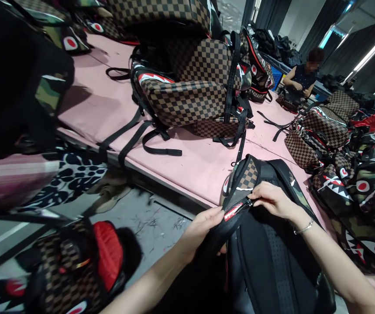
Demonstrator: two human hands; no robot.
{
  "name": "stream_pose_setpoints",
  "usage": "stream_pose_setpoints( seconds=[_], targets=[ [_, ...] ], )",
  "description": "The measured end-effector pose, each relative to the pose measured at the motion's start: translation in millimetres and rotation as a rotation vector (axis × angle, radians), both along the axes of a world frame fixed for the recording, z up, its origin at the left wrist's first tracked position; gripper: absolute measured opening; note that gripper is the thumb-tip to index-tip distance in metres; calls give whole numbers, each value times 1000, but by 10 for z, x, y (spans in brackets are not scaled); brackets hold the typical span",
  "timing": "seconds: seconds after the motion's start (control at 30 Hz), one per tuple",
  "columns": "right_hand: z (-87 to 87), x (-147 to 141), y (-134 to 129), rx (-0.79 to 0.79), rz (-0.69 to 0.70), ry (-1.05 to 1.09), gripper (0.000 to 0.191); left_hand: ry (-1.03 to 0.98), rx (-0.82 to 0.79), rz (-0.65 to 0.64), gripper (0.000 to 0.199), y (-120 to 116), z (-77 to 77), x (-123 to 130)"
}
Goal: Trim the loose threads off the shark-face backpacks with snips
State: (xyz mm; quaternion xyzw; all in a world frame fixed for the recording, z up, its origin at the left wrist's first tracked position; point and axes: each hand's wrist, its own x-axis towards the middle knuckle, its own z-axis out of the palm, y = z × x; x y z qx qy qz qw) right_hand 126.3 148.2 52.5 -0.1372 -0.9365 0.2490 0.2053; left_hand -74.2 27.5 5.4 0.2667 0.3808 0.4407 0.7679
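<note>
A black backpack (282,257) with checkered and camouflage patches leans against the table edge in front of me, its padded back and straps towards me. My left hand (203,224) grips the backpack's edge, thumb beside a small red label; its other fingers are hidden behind the fabric. With thumb and index finger, my right hand (270,198) pinches at a zipper (249,202) just right of that label. The zipper pull itself is too small to make out clearly. A thin bracelet (304,226) circles my right wrist.
Checkered backpacks (187,96) are stacked on the pink table (194,168), black straps hanging over its edge. More backpacks (367,187) crowd the right side. At lower left lies an open checkered bag (66,266) with red lining. A person (300,80) works farther back.
</note>
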Motion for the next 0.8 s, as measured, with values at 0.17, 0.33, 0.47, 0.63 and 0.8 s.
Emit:
stream_pose_setpoints(
  seconds=[0.17,0.33,0.47,0.63,0.8],
  targets=[
    [44,3,-31,29,12,-48,16,-34,-14,38,31,-25,39,18],
    [24,-4,-74,27,16,-58,19,-39,-23,22,33,-32,1,37],
    [37,-81,-116,35,51,-75,20,-51,-16,-25,36,-15,-56,42],
    [17,-122,-241,-224,-17,59,18,-75,-11,31,35,-20,-44,50],
    [-133,-2,-341,-621,-593,529,24,-71,-48,78,44,-32,-30,71]
  ],
)
